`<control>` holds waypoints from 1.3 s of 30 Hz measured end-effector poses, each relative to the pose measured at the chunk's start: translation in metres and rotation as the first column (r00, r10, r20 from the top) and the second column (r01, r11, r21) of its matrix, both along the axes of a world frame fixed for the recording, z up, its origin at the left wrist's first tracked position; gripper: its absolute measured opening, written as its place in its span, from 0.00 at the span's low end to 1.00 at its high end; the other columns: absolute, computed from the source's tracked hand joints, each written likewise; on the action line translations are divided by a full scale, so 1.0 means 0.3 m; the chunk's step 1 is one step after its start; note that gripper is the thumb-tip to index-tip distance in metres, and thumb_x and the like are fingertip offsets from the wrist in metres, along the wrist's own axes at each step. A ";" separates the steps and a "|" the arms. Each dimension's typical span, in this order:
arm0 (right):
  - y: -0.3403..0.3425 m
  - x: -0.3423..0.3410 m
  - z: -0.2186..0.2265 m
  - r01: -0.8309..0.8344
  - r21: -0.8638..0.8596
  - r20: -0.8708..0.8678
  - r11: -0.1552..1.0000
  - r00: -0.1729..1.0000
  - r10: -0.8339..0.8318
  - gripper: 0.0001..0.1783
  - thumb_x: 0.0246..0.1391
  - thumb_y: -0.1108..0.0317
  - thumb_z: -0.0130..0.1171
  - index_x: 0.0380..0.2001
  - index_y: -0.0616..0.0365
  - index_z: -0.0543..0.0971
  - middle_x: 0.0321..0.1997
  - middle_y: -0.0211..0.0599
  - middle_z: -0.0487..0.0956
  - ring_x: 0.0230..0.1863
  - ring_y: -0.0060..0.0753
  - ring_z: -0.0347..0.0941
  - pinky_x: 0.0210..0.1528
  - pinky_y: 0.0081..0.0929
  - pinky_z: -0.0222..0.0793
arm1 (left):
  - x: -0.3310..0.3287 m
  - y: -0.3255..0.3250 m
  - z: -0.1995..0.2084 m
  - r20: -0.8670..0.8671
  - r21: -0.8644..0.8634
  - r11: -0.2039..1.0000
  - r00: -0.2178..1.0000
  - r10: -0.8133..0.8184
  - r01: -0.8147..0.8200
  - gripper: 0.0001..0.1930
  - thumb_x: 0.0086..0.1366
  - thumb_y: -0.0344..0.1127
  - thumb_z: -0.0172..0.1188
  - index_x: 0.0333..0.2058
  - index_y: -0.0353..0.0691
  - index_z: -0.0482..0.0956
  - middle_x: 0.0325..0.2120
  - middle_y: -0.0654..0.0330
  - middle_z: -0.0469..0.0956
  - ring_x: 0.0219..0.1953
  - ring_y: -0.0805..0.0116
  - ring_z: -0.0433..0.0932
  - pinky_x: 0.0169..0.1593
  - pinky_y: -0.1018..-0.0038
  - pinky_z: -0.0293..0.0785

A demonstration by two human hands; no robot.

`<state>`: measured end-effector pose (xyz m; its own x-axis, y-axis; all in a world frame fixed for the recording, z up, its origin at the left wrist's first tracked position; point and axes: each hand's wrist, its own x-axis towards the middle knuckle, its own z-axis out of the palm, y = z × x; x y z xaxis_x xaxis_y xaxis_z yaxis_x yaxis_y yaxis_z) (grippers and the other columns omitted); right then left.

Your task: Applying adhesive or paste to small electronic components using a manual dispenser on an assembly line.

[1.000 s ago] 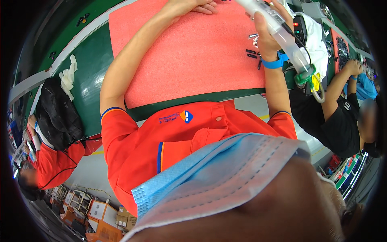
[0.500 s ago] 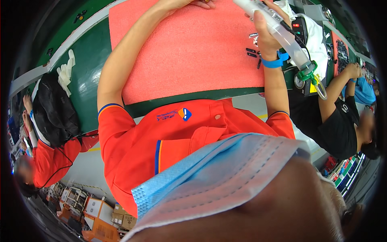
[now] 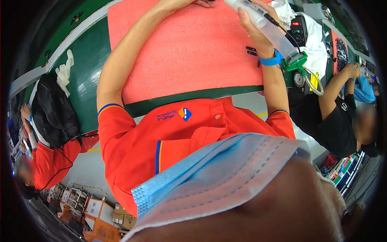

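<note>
My right hand (image 3: 258, 30) is wrapped round a translucent dispensing syringe (image 3: 278, 38) with a green end cap (image 3: 295, 62) and a clear hose loop. The syringe slants up and left, and its tip is beyond the top edge. My left hand (image 3: 187, 3) is at the far side of a pink foam mat (image 3: 189, 56), mostly cut off by the frame. Its visible fingers are curled, and a dark bit of something shows at them; I cannot make it out. Several small black parts (image 3: 251, 51) lie on the mat beside my right wrist.
Right of the mat stands a black dispenser controller (image 3: 298, 34) with a pressure gauge (image 3: 298, 79), next to white cloth (image 3: 316, 48). On the green table's left are white gloves (image 3: 64, 74) and a black bag (image 3: 54, 111). Co-workers sit on both sides, one in black (image 3: 334, 125).
My right hand has shifted left and slightly up with the syringe, and the green cap has swung left. The left hand has barely moved.
</note>
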<state>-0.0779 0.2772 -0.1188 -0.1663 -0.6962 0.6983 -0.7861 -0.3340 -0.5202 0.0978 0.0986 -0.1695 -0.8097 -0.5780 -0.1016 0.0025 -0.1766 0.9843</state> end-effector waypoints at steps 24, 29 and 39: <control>-0.010 -0.002 -0.021 -0.052 -0.006 0.031 0.999 0.998 0.052 0.19 0.48 0.76 0.74 0.45 0.64 0.82 0.41 0.39 0.86 0.41 0.28 0.85 0.45 0.23 0.81 | -0.008 0.008 0.006 0.016 0.008 1.000 1.000 0.018 -0.019 0.12 0.71 0.25 0.56 0.48 0.25 0.81 0.39 0.48 0.85 0.38 0.61 0.87 0.42 0.73 0.86; -0.001 -0.009 -0.019 -0.057 0.032 0.064 0.998 0.996 0.055 0.22 0.51 0.76 0.72 0.50 0.66 0.80 0.43 0.41 0.85 0.42 0.30 0.85 0.46 0.24 0.81 | 0.001 0.009 0.015 0.032 -0.021 0.999 0.999 0.039 -0.038 0.11 0.71 0.25 0.57 0.47 0.25 0.82 0.39 0.49 0.85 0.37 0.62 0.87 0.41 0.73 0.86; -0.033 -0.129 -0.062 -0.092 -0.297 0.339 0.950 0.920 0.195 0.34 0.63 0.74 0.64 0.67 0.63 0.59 0.50 0.59 0.79 0.40 0.49 0.86 0.41 0.39 0.86 | -0.077 -0.207 0.047 -0.016 -0.636 0.672 0.877 0.480 -0.379 0.09 0.68 0.30 0.62 0.43 0.32 0.84 0.32 0.56 0.88 0.33 0.70 0.87 0.38 0.74 0.82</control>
<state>-0.1166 0.2673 -0.1373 -0.3549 -0.5249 0.7736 -0.4951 -0.5965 -0.6318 0.0747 0.0365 -0.1555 -0.4612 -0.8344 0.3018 -0.2208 0.4374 0.8717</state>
